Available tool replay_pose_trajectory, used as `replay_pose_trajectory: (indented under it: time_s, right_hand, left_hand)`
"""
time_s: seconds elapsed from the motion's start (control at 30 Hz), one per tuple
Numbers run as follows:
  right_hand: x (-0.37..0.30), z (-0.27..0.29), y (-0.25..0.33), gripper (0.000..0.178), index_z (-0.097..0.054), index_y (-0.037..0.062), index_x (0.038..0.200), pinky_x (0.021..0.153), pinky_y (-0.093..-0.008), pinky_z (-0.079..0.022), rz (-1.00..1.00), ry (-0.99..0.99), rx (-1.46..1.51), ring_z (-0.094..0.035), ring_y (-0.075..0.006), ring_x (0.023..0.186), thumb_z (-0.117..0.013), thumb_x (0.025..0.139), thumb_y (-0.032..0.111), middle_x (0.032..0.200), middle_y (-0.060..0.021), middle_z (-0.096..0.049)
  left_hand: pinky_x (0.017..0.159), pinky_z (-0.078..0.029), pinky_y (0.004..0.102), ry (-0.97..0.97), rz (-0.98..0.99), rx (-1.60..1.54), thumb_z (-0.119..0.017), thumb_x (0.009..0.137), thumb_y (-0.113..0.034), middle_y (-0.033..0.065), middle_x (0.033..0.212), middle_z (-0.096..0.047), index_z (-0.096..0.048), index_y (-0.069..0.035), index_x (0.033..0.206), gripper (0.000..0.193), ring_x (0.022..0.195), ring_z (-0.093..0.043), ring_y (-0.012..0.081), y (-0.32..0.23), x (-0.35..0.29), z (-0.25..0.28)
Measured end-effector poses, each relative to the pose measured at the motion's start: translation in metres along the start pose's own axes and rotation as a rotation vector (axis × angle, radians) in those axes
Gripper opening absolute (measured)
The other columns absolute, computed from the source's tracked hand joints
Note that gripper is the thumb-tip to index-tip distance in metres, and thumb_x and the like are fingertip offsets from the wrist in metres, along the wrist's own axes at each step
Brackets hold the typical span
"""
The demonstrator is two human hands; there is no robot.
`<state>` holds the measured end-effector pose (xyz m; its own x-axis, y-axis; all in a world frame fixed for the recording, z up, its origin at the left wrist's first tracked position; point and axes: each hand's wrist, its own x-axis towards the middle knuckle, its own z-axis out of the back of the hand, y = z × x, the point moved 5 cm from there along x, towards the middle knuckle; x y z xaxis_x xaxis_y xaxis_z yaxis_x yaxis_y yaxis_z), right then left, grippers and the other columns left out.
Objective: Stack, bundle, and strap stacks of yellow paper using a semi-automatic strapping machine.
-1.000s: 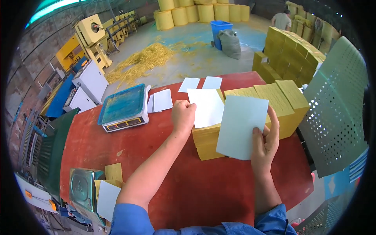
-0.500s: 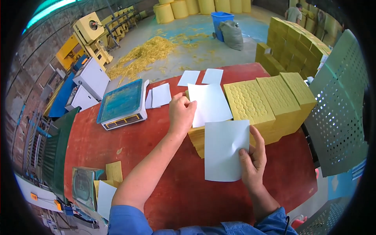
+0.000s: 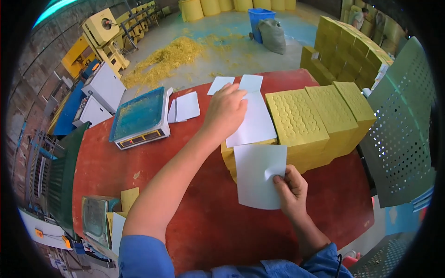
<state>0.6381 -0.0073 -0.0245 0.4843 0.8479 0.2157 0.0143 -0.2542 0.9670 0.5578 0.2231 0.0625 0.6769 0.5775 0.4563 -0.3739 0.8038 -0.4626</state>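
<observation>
Three yellow textured blocks (image 3: 320, 120) stand in a row on a red table (image 3: 139, 171). My left hand (image 3: 225, 109) presses flat on a white sheet (image 3: 255, 121) that lies on top of the nearest block (image 3: 228, 157). My right hand (image 3: 289, 187) pinches a second white sheet (image 3: 257, 175) by its right edge and holds it against that block's front face, hanging down to the table.
A blue-topped weighing scale (image 3: 139, 118) sits on the table's left, with loose white sheets (image 3: 184, 107) beside it and more (image 3: 236, 83) at the far edge. Stacked yellow blocks (image 3: 347, 51), a blue bin (image 3: 257, 21) and yellow shavings (image 3: 167, 55) lie beyond. A green perforated panel (image 3: 398, 139) stands right.
My right hand has brought the white sheet down from above the blocks to the near block's front face. My left hand stayed on the top sheet.
</observation>
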Motion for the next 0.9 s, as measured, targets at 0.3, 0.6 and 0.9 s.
replay_pose_trajectory:
  time_s: [0.3,0.6,0.9]
  right_hand:
    - [-0.008,-0.012,-0.046,0.028,-0.06,-0.004,0.112,0.086,-0.0356,-0.049,-0.001,0.081,-0.41,-0.063,-0.0292,0.1,-0.056,0.084,0.0,0.107,-0.02,-0.062]
    - [-0.071,0.022,-0.065,0.015,-0.062,0.0,0.097,0.065,-0.0231,-0.043,-0.341,0.1,-0.084,-0.052,-0.0077,0.078,-0.057,0.083,0.002,0.082,-0.0009,-0.059]
    - [-0.203,0.033,-0.055,0.028,-0.065,-0.0001,0.102,0.077,-0.026,-0.046,-0.346,-0.096,0.346,-0.061,-0.0118,0.085,-0.054,0.077,0.007,0.093,-0.0049,-0.068]
  left_hand:
    - [0.098,-0.042,0.0478,0.337,0.141,0.281,-0.036,0.099,-0.029,0.0173,0.124,-0.059,-0.055,-0.007,0.123,0.038,0.118,-0.054,0.0329,0.031,0.008,-0.05]
    - [0.095,-0.041,0.0527,0.433,0.099,0.331,-0.034,0.099,-0.031,0.0166,0.118,-0.059,-0.052,-0.006,0.118,0.036,0.113,-0.055,0.0353,-0.016,-0.056,-0.046]
    - [0.094,-0.038,0.0447,0.401,-0.117,0.11,-0.041,0.099,-0.025,0.0135,0.11,-0.059,-0.052,-0.007,0.128,0.035,0.107,-0.055,0.0312,-0.104,-0.18,-0.005]
